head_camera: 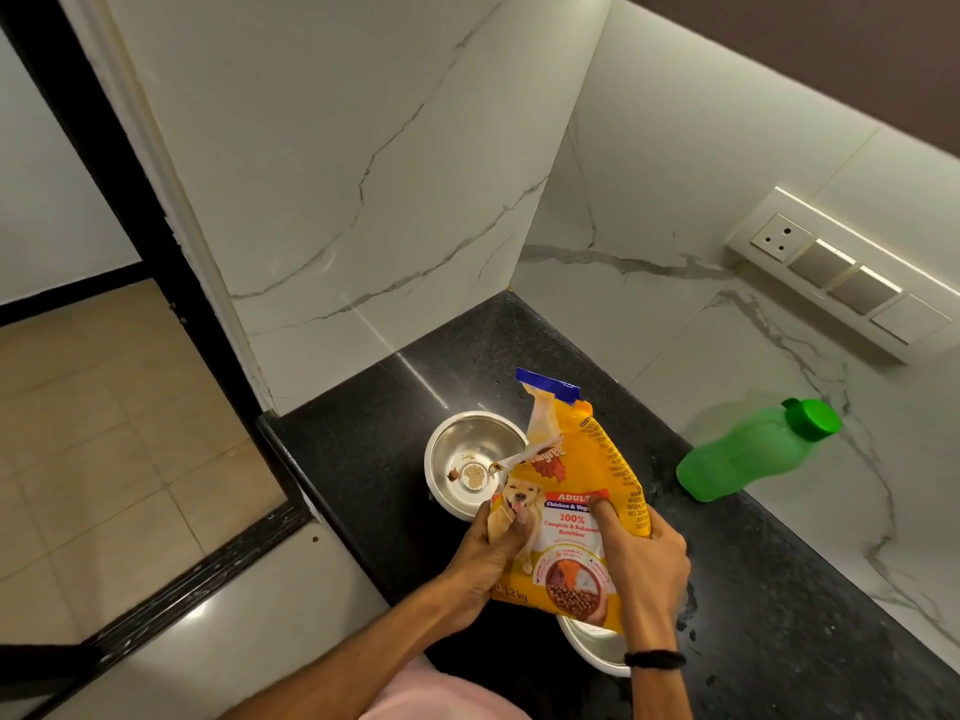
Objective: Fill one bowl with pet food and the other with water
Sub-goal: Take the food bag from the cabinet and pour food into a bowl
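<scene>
A yellow pet food bag [576, 491] is tilted over a steel bowl [457, 449] on the black counter. A few kibble pieces lie on the bowl's bottom, and one piece is at the bag's torn corner above the bowl. My left hand [493, 558] grips the bag's lower left edge. My right hand [644, 558] grips its right side, with the thumb pressed on the front. A second steel bowl [592, 649] sits under the bag, mostly hidden. A green water bottle [748, 452] with its cap on leans against the marble wall at the right.
The black counter [363, 433] ends at a left edge above the tiled floor [104, 433]. Marble walls enclose the back corner. A switch and socket panel [841, 272] is on the right wall. Water drops lie on the counter near the bottle.
</scene>
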